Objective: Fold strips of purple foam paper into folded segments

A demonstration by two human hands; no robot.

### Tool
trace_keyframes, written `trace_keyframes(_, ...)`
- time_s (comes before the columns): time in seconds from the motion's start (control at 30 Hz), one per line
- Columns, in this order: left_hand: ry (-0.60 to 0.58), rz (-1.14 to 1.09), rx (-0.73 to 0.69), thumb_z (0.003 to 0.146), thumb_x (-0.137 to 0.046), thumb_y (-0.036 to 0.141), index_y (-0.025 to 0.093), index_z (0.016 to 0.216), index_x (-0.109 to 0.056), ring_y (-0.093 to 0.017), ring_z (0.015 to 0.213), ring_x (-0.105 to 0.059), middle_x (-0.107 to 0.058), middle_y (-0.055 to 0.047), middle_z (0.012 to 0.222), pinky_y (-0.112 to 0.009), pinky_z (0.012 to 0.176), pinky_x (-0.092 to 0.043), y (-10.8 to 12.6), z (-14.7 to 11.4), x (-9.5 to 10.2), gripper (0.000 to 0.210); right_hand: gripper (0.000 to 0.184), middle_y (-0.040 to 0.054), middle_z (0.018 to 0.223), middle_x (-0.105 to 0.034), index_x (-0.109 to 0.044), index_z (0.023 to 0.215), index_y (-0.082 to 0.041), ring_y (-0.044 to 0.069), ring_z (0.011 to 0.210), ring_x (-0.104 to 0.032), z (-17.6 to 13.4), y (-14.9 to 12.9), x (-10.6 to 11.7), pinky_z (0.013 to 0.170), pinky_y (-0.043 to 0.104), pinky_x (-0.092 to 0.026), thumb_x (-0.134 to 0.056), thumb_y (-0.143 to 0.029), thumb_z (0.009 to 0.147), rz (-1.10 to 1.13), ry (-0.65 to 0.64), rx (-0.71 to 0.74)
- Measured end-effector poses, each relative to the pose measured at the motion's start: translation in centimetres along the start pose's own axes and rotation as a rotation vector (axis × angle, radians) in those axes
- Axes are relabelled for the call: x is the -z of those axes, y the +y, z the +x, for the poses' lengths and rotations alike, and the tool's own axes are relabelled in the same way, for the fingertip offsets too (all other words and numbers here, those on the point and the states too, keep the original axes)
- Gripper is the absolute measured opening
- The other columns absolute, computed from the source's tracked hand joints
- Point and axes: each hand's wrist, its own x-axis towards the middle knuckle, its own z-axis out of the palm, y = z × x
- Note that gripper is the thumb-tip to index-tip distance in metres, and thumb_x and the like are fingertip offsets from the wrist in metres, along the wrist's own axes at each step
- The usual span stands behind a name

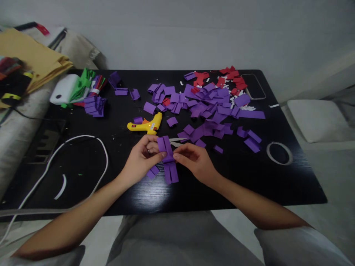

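Between my two hands is a folded purple paper strip (167, 147), its panels creased and its lower end hanging down toward the table. My left hand (146, 155) pinches its left side, thumb on top. At its right edge my right hand (195, 159) has thumb and forefinger pressed together on the paper. Just beyond lie scissors (179, 140), partly hidden by the paper and my right hand. A yellow glue gun (146, 125) rests on its side past my left hand. Beneath that hand is another small purple paper piece (152, 172).
A heap of folded purple pieces (210, 98) spreads over the black table (116, 192), with red scraps (233, 77) behind. A tape roll (279, 153) lies right. A white cable (104, 147) loops at left, near green paper bundles (81, 85) and a yellow envelope stack (33, 55).
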Motion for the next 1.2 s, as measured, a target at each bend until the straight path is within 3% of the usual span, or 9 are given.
trace_keyframes(0.13,-0.032,0.044,-0.033,0.08,-0.084,0.018,0.019,0.103,-0.061,-0.009,0.067,-0.062,-0.066,0.005,0.076,-0.021,0.069,-0.054,-0.2,-0.3,-0.2,0.033,0.033,0.0,0.087,-0.072,-0.067,0.087,-0.023,0.016,0.081,-0.07,0.4,0.6,-0.2,0.081,0.033,-0.062,-0.093,-0.037,0.071,0.029,0.036,-0.014)
trace_keyframes(0.33,-0.138,0.156,-0.045,0.091,-0.076,0.025,0.019,0.104,-0.065,-0.011,0.071,-0.065,-0.068,0.001,0.081,-0.023,0.07,-0.055,-0.4,-0.7,0.0,0.018,0.037,0.0005,0.088,-0.074,-0.069,0.092,-0.023,0.017,0.085,-0.073,0.5,0.4,0.1,0.08,0.032,-0.063,-0.095,-0.034,0.069,0.008,0.097,-0.028)
trace_keyframes(0.53,-0.051,0.199,-0.035,0.088,-0.08,0.03,0.018,0.098,-0.064,-0.011,0.065,-0.061,-0.066,0.002,0.075,-0.023,0.064,-0.051,-0.3,-0.8,-0.1,0.022,0.032,0.0027,0.095,-0.074,-0.07,0.098,-0.023,0.018,0.089,-0.073,0.2,-0.1,0.0,0.084,0.035,-0.065,-0.087,-0.043,0.08,0.049,0.011,-0.01)
trace_keyframes(0.7,-0.032,0.159,-0.091,0.087,-0.081,0.026,0.022,0.096,-0.054,-0.009,0.062,-0.061,-0.066,0.004,0.075,-0.021,0.062,-0.05,-0.3,-0.8,-0.2,0.029,0.057,-0.0008,0.1,-0.071,-0.057,0.109,-0.029,0.016,0.088,-0.073,-0.1,0.1,-0.3,0.084,0.033,-0.065,-0.097,-0.035,0.068,0.091,-0.041,0.037)
trace_keyframes(0.8,-0.046,0.181,-0.136,0.089,-0.078,0.024,0.022,0.093,-0.052,-0.009,0.06,-0.059,-0.064,0.005,0.073,-0.02,0.06,-0.049,-0.3,-0.9,-0.2,0.027,0.043,-0.0029,0.093,-0.068,-0.058,0.097,-0.027,0.013,0.082,-0.071,-0.2,0.2,-0.4,0.081,0.03,-0.063,-0.093,-0.035,0.074,0.052,-0.009,0.086)
trace_keyframes(0.9,-0.08,0.295,-0.171,0.092,-0.075,0.025,0.019,0.093,-0.063,-0.01,0.064,-0.06,-0.064,0.003,0.073,-0.021,0.063,-0.05,0.0,-1.0,-0.1,0.013,0.029,0.0002,0.089,-0.072,-0.068,0.089,-0.023,0.016,0.083,-0.071,0.0,0.2,-0.3,0.082,0.031,-0.063,-0.089,-0.041,0.079,-0.043,-0.003,0.095)
trace_keyframes(1.1,-0.137,0.389,-0.22,0.096,-0.07,0.024,0.017,0.103,-0.072,-0.012,0.071,-0.067,-0.073,-0.002,0.082,-0.023,0.067,-0.055,0.5,-1.3,0.1,0.01,0.021,0.0021,0.092,-0.08,-0.079,0.087,-0.023,0.019,0.088,-0.076,0.0,0.1,-0.2,0.088,0.036,-0.063,-0.09,-0.038,0.078,-0.062,0.063,0.093)
trace_keyframes(1.2,-0.111,0.442,-0.259,0.094,-0.074,0.023,0.018,0.102,-0.072,-0.013,0.072,-0.071,-0.075,-0.002,0.083,-0.023,0.07,-0.057,0.2,-1.4,0.0,0.01,0.023,0.0024,0.09,-0.08,-0.079,0.086,-0.023,0.02,0.088,-0.076,-0.1,0.1,-0.3,0.088,0.037,-0.064,-0.091,-0.04,0.077,-0.072,0.077,0.094)
